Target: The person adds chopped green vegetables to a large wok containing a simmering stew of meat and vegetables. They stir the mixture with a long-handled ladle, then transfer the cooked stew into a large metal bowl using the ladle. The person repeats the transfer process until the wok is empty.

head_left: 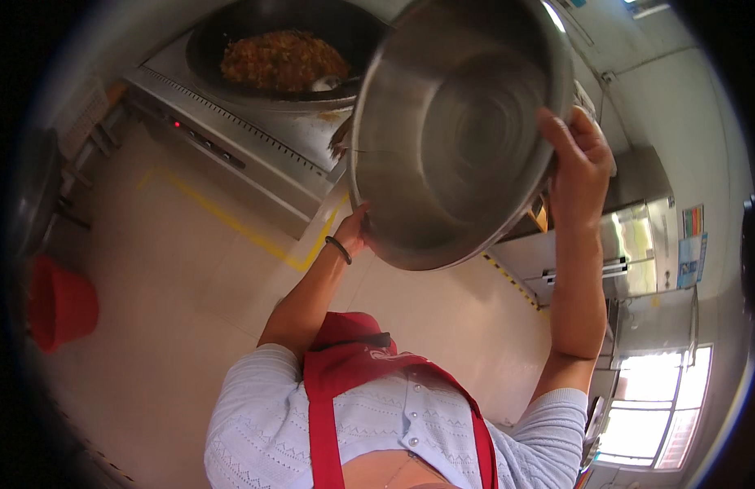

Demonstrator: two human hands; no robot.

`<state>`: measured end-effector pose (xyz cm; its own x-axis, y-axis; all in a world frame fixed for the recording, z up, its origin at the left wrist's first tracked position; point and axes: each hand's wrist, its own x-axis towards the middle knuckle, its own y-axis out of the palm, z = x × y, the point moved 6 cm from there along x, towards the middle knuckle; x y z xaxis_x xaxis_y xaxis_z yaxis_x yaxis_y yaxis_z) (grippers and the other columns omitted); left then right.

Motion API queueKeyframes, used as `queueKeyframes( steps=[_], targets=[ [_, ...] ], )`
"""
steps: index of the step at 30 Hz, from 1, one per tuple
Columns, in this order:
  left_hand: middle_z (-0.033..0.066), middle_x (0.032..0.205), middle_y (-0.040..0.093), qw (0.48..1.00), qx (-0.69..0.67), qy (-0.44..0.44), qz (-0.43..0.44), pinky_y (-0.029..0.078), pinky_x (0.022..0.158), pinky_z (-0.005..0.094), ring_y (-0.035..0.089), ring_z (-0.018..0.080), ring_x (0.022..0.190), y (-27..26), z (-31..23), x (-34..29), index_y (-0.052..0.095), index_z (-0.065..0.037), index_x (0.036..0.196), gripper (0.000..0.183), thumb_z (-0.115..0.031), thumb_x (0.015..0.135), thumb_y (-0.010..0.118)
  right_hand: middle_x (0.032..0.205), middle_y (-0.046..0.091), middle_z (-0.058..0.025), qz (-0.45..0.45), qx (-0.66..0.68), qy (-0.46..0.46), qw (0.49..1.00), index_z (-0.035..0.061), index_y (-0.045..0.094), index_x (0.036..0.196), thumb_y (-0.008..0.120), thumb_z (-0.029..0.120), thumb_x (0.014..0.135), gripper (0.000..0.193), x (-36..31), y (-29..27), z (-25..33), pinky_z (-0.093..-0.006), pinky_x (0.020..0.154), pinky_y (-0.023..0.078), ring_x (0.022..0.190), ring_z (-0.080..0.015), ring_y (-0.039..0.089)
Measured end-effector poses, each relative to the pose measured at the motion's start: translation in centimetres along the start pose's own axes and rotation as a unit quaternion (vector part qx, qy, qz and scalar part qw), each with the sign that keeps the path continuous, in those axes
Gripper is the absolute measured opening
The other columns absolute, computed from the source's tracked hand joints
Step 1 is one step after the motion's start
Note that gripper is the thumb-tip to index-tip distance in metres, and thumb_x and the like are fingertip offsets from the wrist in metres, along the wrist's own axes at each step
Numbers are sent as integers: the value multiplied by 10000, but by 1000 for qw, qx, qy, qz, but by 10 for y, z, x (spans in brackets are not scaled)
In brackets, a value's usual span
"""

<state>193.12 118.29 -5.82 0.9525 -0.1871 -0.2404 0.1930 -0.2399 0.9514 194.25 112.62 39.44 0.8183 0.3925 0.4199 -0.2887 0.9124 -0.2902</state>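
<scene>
A large round steel basin (402, 122) is held up in front of me, tilted so its bare inside faces me. My right hand (579, 159) grips the right rim, with the thumb over the edge. At the lower left rim, my left hand (354, 230) also holds the basin; most of its fingers are hidden behind the metal. Beyond it, at the upper left, a big dark wok (210, 61) holds a heap of chopped reddish-orange food (283, 61). A metal ladle (327, 83) rests in that food.
The wok sits in a steel cooking range (239, 171) with a red light on its front. A red bucket (63, 303) stands on the tiled floor at left. Steel cabinets (638, 244) line the right side, near a bright window (650, 407). Yellow tape (222, 216) marks the floor.
</scene>
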Motion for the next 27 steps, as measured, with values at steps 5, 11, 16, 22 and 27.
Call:
queueKeyframes(
  steps=[5,11,16,22,27],
  targets=[
    [92,1184,538,999,27,-22,-36,459,862,393,547,202,1048,-32,24,6,419,-52,1256,535,-470,923,390,698,571,18,120,-39,30,992,1,560,807,650,57,800,106,-35,60,19,-165,522,363,621,-14,487],
    [110,1288,459,999,6,35,16,411,918,405,523,230,1081,17,0,-26,313,-77,1337,647,-556,903,345,745,579,2,318,-8,56,946,0,526,834,649,36,805,131,-52,122,36,-169,571,386,675,-19,495],
    [101,1221,503,986,-24,154,-66,414,907,422,509,245,1086,-36,5,18,369,-63,1294,599,-520,907,380,740,575,-4,448,-36,-42,892,-8,513,830,646,32,804,141,-39,129,25,-172,545,395,664,-17,496],
    [115,1091,580,876,84,411,-239,460,847,367,565,212,972,25,-27,-25,503,-3,1172,508,-436,923,411,693,576,-24,411,126,2,903,-17,549,847,665,151,807,207,105,-16,-36,-183,444,403,570,-52,542],
    [131,956,629,659,142,460,-578,476,771,325,591,184,845,-18,-3,-176,591,82,1019,490,-385,888,526,664,570,-40,480,71,85,871,-31,523,814,639,220,826,277,107,5,-153,-216,443,434,552,-71,529]
  ],
)
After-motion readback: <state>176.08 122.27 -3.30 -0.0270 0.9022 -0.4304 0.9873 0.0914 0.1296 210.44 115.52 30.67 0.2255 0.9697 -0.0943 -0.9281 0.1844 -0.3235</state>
